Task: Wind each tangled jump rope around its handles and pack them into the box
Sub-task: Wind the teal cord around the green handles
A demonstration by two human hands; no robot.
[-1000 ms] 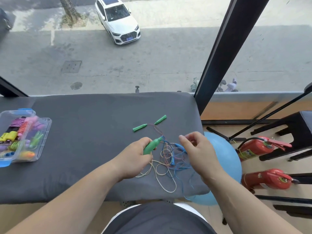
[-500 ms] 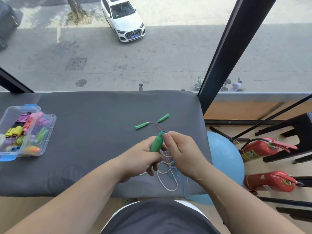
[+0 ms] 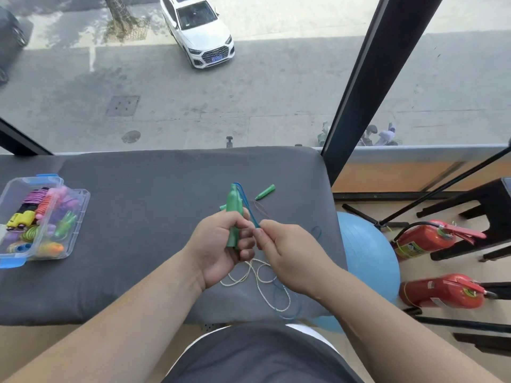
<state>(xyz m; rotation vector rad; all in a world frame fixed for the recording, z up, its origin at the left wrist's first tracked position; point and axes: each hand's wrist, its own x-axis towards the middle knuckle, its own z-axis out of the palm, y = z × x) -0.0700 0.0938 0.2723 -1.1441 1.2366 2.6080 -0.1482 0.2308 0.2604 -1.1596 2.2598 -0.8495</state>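
Note:
My left hand grips a pair of green handles upright above the grey cushion. A blue rope loops over their top and runs down to my right hand, which pinches it just right of the handles. Loose loops of white cord and blue rope lie tangled on the cushion under my hands. Another small green handle with a thin reddish cord lies behind; its partner peeks out behind the held handles. The clear plastic box with blue latches sits at the far left, holding several wound colourful ropes.
The grey cushion ends at a window behind and drops off on the right. A blue exercise ball, two red fire extinguishers and a black stool stand on the floor to the right.
My left hand has raised the green handles upright from a slant. My right hand has come in beside them and drawn the blue rope over the top and down the right side.

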